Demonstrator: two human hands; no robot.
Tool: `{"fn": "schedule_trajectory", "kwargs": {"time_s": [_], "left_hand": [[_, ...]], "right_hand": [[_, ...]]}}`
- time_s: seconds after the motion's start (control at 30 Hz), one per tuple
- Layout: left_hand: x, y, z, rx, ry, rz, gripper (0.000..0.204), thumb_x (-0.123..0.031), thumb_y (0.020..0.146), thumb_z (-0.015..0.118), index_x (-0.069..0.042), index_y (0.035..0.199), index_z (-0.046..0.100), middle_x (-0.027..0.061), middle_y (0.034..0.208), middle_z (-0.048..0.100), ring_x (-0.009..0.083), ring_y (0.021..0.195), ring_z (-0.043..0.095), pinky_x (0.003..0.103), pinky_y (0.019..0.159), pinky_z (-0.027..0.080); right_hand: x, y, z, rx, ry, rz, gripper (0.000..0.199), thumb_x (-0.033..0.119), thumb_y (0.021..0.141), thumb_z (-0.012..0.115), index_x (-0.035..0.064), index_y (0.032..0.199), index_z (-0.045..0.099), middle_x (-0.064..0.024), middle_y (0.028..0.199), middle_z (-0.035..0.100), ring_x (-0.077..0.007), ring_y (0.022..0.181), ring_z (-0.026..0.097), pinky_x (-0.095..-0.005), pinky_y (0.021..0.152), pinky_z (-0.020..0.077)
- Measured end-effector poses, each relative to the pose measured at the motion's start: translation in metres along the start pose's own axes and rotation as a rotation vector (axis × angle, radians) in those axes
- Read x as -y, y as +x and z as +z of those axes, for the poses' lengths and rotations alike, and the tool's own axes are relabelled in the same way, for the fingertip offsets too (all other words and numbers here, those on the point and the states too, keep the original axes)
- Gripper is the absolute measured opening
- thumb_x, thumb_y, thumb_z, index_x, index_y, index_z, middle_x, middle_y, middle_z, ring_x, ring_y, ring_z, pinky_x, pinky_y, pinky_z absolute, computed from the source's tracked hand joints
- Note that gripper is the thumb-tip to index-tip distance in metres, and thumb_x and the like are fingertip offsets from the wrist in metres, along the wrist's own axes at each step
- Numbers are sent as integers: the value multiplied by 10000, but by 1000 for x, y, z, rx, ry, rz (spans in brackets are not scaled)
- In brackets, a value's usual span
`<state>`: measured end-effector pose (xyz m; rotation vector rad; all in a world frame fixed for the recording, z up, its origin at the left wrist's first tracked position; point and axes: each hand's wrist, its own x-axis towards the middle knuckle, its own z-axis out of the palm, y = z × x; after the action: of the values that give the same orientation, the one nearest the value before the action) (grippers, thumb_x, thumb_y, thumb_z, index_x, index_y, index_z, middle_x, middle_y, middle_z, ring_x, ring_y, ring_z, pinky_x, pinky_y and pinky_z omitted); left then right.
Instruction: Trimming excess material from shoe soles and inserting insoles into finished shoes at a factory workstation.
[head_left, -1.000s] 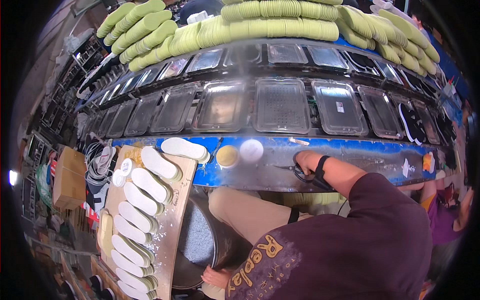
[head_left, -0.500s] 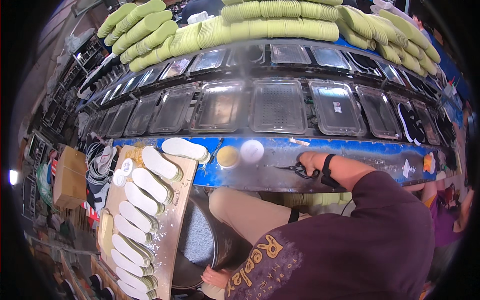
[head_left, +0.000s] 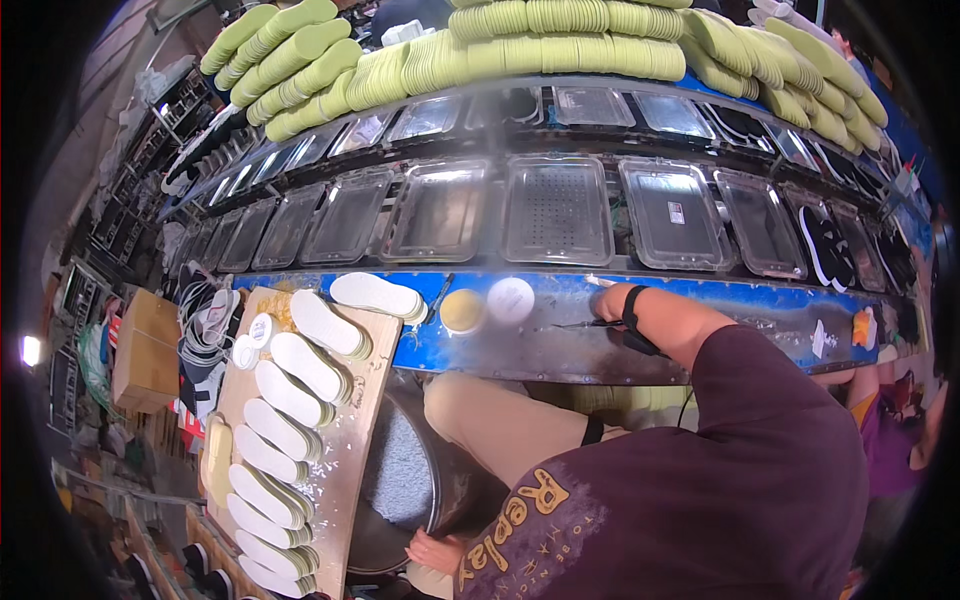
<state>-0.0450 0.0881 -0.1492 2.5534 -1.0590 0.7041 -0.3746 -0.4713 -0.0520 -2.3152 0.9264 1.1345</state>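
Observation:
My right hand [head_left: 607, 303] reaches over the blue workbench [head_left: 700, 295], its fingertips at a small pale strip [head_left: 599, 281] near the bench's far edge. Whether the fingers grip the strip does not show. Under that hand and wrist lies a pair of dark scissors [head_left: 575, 325], its handles partly covered; a black band circles the wrist. My left hand [head_left: 436, 550] lies over my knee with its fingers loosely extended, holding nothing visible. Left of it, a wooden board [head_left: 345, 470] carries a row of white-topped insole stacks [head_left: 290, 367], with white scraps scattered beside them.
A yellow-topped round tub [head_left: 461, 311] and a white round lid [head_left: 511, 300] stand on the bench. Beyond are clear-covered trays [head_left: 558, 210] and stacked green insoles [head_left: 520, 60]. A round bin [head_left: 400, 470] holds pale bits. A cardboard box [head_left: 147, 350] stands left; another person [head_left: 895, 440] is at right.
My right hand has moved forward off the scissors' handles to the pale strip, leaving the scissors on the bench. My left hand stays on my knee. The view has shifted slightly.

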Motion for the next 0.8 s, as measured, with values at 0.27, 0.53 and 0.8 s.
{"fn": "schedule_trajectory", "kwargs": {"time_s": [0.27, 0.53, 0.8], "left_hand": [[5, -2, 1, 35, 8, -3, 714, -114, 489, 714, -53, 1156, 467, 149, 1009, 534, 343, 1016, 511, 561, 1057, 313], [4, -1, -6, 81, 1, -7, 696, -119, 505, 706, -52, 1155, 465, 148, 1044, 529, 341, 1030, 507, 562, 1066, 297], [4, -1, -3, 16, -6, 19, 656, -132, 527, 684, -52, 1143, 473, 143, 1025, 525, 335, 1032, 504, 559, 1068, 297]], "right_hand": [[-7, 16, 1, 62, 70, 22, 270, 61, 514, 833, 63, 775, 764, -103, 759, 712, -234, 648, 679, -432, 527, 500], [11, -9, -7, 19, 40, 80, 228, 55, 575, 796, 58, 801, 763, -112, 807, 717, -259, 720, 684, -425, 599, 507], [12, -15, -7, 6, 31, 86, 229, 51, 574, 781, 67, 802, 764, -112, 822, 718, -269, 743, 686, -426, 622, 509]]}}
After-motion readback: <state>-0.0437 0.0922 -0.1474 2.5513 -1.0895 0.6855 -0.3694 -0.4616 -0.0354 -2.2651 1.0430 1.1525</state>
